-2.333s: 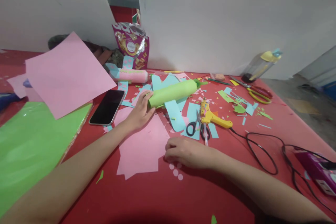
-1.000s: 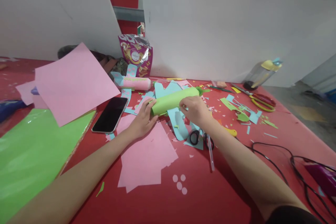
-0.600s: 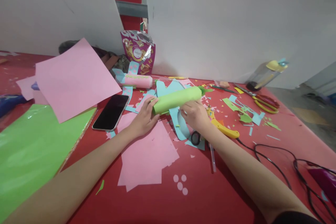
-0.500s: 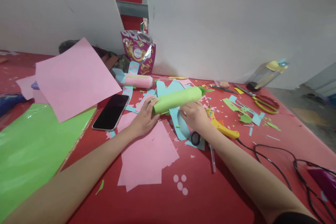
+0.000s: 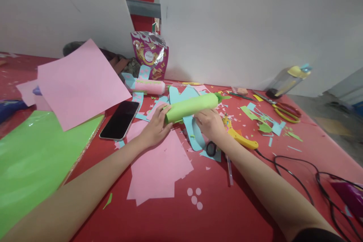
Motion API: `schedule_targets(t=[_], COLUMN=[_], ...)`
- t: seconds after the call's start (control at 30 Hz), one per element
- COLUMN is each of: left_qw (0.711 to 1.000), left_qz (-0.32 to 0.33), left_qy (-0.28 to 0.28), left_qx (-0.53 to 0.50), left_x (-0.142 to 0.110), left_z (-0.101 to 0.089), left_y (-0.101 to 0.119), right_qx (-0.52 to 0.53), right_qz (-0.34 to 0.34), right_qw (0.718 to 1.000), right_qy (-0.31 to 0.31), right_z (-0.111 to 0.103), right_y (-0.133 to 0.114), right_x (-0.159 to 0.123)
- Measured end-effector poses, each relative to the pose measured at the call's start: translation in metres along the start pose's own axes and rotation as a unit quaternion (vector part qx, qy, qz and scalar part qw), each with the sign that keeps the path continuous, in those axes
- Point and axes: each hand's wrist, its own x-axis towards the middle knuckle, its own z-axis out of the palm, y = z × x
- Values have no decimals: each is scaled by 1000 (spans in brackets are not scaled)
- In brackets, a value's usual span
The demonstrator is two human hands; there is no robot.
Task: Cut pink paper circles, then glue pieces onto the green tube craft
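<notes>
A bottle wrapped in light green paper (image 5: 191,106) lies tilted across the middle of the red table, its darker green tip pointing right. My left hand (image 5: 156,126) is closed around its left end, thumb below and fingers over the edge. Against the underside of the right half is my right hand (image 5: 210,123), its fingers curled; what the fingertips pinch, if anything, is hidden. Beneath lie blue paper pieces (image 5: 194,136) and pink paper sheets (image 5: 159,170). Close to my right wrist are a yellow-handled glue gun (image 5: 244,140) and a black scissor handle (image 5: 211,149).
A phone (image 5: 120,121) and green sheets (image 5: 42,159) are at left. Behind stand a pink paper-wrapped bottle (image 5: 150,87) and a snack bag (image 5: 150,55). At right are scissors (image 5: 286,112), a clear bottle (image 5: 287,81), paper scraps (image 5: 263,121) and a black cable (image 5: 297,159).
Almost nothing differs. Both hands stay on the green wrapped bottle, and the view has shifted very slightly.
</notes>
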Motion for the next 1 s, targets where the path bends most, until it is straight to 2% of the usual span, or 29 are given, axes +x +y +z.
schedule_targets(t=[0.5,1.0], left_qw=[1000,1000], left_qz=[-2,4], left_qy=[-4,2], left_qx=[3,9], left_x=[-1,0], left_z=[0,-1], left_y=[-1,1], right_qx=[31,129], right_qz=[17,65], right_qw=[999,989], right_qy=[-6,30], right_z=[-2,-4], right_y=[-1,0], right_x=[3,3])
